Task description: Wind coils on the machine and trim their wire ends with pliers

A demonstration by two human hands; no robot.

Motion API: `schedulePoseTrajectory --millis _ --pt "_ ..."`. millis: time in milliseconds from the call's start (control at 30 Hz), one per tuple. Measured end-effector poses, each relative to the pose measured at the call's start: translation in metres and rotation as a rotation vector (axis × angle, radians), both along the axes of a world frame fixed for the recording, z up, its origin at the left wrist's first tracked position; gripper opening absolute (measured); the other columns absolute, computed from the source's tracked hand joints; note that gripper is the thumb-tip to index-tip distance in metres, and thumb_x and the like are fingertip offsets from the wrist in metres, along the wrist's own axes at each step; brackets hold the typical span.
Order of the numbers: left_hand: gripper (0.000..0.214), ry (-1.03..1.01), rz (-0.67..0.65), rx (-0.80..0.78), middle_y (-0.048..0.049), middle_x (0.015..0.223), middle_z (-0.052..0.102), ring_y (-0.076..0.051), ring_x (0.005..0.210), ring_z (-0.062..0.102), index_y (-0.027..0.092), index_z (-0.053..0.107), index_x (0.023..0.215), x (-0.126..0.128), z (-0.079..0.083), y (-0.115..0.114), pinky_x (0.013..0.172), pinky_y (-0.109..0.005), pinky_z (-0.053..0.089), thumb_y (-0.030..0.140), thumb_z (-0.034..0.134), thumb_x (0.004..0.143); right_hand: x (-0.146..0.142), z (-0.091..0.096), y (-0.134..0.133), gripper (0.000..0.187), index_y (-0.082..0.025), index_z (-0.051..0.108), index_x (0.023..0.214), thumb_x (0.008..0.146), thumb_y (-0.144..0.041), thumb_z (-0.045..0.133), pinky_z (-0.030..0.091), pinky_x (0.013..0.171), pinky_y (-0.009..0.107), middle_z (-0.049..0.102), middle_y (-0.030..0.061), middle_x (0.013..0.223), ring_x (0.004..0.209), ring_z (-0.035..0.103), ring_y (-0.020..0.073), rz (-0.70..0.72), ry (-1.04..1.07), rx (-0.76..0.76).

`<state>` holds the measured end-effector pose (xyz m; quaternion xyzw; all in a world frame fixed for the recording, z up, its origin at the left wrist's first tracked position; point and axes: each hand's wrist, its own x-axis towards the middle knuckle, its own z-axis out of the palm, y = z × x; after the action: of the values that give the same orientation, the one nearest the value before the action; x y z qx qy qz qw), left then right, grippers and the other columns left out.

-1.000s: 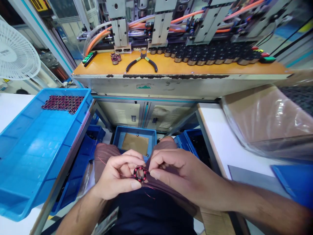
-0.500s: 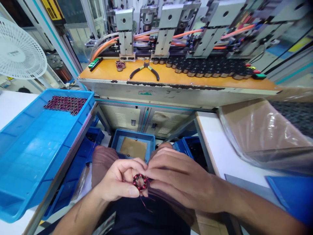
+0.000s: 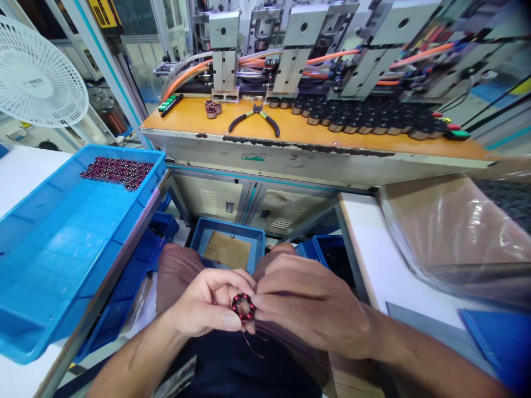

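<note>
Low in front of my lap, my left hand pinches a small wound stator between thumb and fingers. It is a dark ring with red copper windings, its open middle turned up towards me. A thin loose wire dangles beneath it. My right hand is closed, its fingertips pressed to the ring's right edge; whether a wire end is also pinched there is hidden. To the left, a blue tray carries a block of similar wound stators at its far end.
Across the front runs an orange bench with pliers, a few stators and rows of black-topped parts beneath machine heads. A blue bin sits below. A fan stands left, a plastic-lined box right.
My right fingertips have drawn together and closed in on the stator's right edge. The left hand keeps its hold. The whole view has shifted slightly.
</note>
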<state>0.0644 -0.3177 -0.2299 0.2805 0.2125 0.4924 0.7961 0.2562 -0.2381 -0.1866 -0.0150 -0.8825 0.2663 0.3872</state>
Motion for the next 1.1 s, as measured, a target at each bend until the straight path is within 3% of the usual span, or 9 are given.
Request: schedulePoseTrajectory --millis 233,367,467,533,667,800,867,1000,1100 --pt "0.033 0.125 0.056 0.031 -0.0045 0.097 0.062 -0.011 0.066 0.069 0.018 0.078 0.095 -0.002 0.004 0.001 0.064 -0.021 0.056 0.018 0.086 0.063 -0.001 -0.012 -0.013 0.017 -0.018 0.066 0.102 0.09 -0.008 0.061 0.055 0.068 0.03 0.069 0.0052 0.084 0.075 0.063 0.015 -0.108 0.041 -0.212" --pt "0.034 0.231 0.143 0.15 -0.005 0.104 0.059 -0.009 0.074 0.062 0.023 0.078 0.099 -0.002 0.003 0.001 0.07 -0.021 0.053 0.013 0.083 0.067 -0.009 -0.019 -0.026 0.016 -0.019 0.065 0.096 0.089 -0.005 0.059 0.054 0.064 0.027 0.065 0.0039 0.079 0.071 0.063 0.0141 -0.23 0.08 -0.369" --pt "0.048 0.274 0.23 0.212 -0.0053 0.108 0.062 -0.013 0.087 0.061 0.027 0.074 0.11 -0.001 -0.001 0.0 0.079 -0.024 0.051 0.011 0.083 0.066 -0.012 -0.022 -0.032 0.014 -0.018 0.062 0.09 0.088 -0.005 0.056 0.053 0.063 0.025 0.062 0.0033 0.076 0.068 0.061 0.0131 -0.316 0.107 -0.342" --pt "0.057 0.309 0.213 0.171 -0.0043 0.101 0.065 -0.013 0.085 0.062 0.026 0.07 0.117 -0.002 -0.002 -0.002 0.078 -0.023 0.051 0.012 0.086 0.063 -0.011 -0.022 -0.032 0.015 -0.018 0.06 0.09 0.087 -0.004 0.056 0.053 0.062 0.025 0.062 0.0037 0.076 0.068 0.062 0.0135 -0.343 0.112 -0.283" --pt "0.032 0.38 0.103 0.064 -0.0005 0.074 0.065 -0.008 0.06 0.059 0.017 0.072 0.104 -0.004 0.001 -0.006 0.059 -0.018 0.049 0.021 0.081 0.073 -0.009 -0.022 -0.033 0.015 -0.018 0.06 0.092 0.086 -0.005 0.056 0.052 0.062 0.024 0.064 0.0041 0.078 0.069 0.064 0.0136 -0.374 0.086 -0.2" --pt "0.028 0.444 0.202 0.142 -0.0029 0.071 0.068 -0.01 0.061 0.064 0.016 0.069 0.112 -0.002 0.002 -0.01 0.061 -0.02 0.053 0.019 0.071 0.084 -0.012 -0.025 -0.037 0.016 -0.018 0.059 0.09 0.085 -0.003 0.057 0.052 0.063 0.024 0.064 0.0028 0.076 0.069 0.063 0.0131 -0.442 0.098 -0.179" --pt "0.03 0.431 0.254 0.181 -0.0041 0.078 0.069 -0.012 0.066 0.067 0.019 0.07 0.114 -0.001 -0.001 -0.011 0.063 -0.021 0.054 0.015 0.07 0.084 -0.014 -0.027 -0.039 0.016 -0.018 0.059 0.09 0.085 -0.003 0.057 0.052 0.064 0.025 0.064 0.0026 0.076 0.069 0.063 0.0135 -0.478 0.106 -0.194" --pt "0.036 0.257 0.294 0.255 -0.0078 0.118 0.064 -0.014 0.081 0.071 0.024 0.074 0.108 0.0 -0.002 -0.009 0.072 -0.025 0.057 0.01 0.077 0.075 -0.017 -0.027 -0.04 0.015 -0.018 0.059 0.09 0.087 -0.004 0.056 0.051 0.065 0.022 0.063 0.0023 0.078 0.071 0.062 0.0116 -0.513 0.101 -0.227" --pt "0.023 0.071 0.268 0.255 -0.0085 0.115 0.07 -0.018 0.093 0.071 0.018 0.076 0.089 0.002 -0.002 -0.008 0.087 -0.033 0.055 0.012 0.083 0.069 -0.016 -0.023 -0.039 0.016 -0.018 0.059 0.09 0.087 -0.004 0.055 0.052 0.065 0.018 0.063 0.0016 0.077 0.07 0.063 0.0097 -0.473 0.095 -0.218"
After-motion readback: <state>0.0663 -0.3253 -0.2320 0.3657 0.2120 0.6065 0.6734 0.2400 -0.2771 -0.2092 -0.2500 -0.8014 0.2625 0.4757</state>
